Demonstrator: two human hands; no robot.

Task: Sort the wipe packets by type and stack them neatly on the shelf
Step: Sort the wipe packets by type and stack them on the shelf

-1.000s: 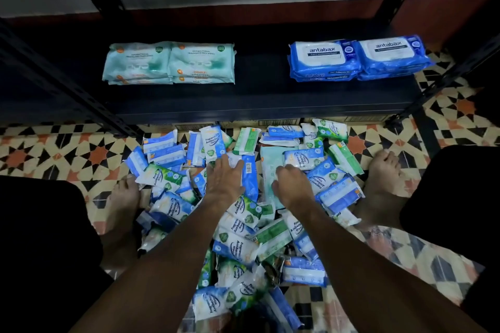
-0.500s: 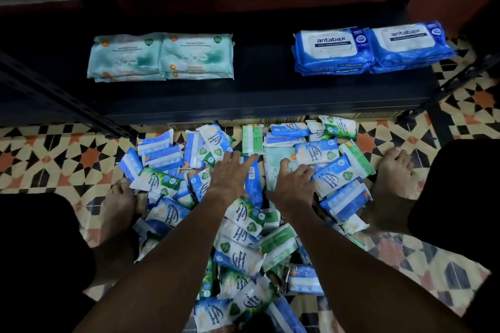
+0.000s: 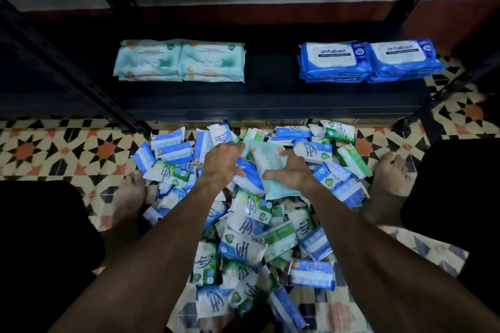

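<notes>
The pale teal packet (image 3: 266,163) lies on top of the pile (image 3: 251,227) of small packets on the floor (image 3: 54,149), directly under the right hand (image 3: 293,174), so this hand is the nearer one; its long axis runs from its far left corner back toward the person's right, a little slanted to the front of the shelf (image 3: 270,97); the fingers (image 3: 287,153) of the right hand bend over its far right edge and the thumb lies across its near part, so I judge that they grip it; the left hand (image 3: 221,162) is just beside, at the packet's left edge, and its fingers (image 3: 236,148) curl downward near the far left corner, but whether they hold this packet or a small one below I cannot tell; the goal lies forward and to the left, where the teal stack (image 3: 180,62) of the same kind stands on the shelf, well apart from the blue stack (image 3: 370,59) at the right; so the packet probably must rise over the shelf front and go leftward, across the left hand; in the way are the small packets touching its edges, which may be dragged along; the left foot (image 3: 130,197) and the right foot (image 3: 392,173) stand on each side of the pile and do not block this path.
</notes>
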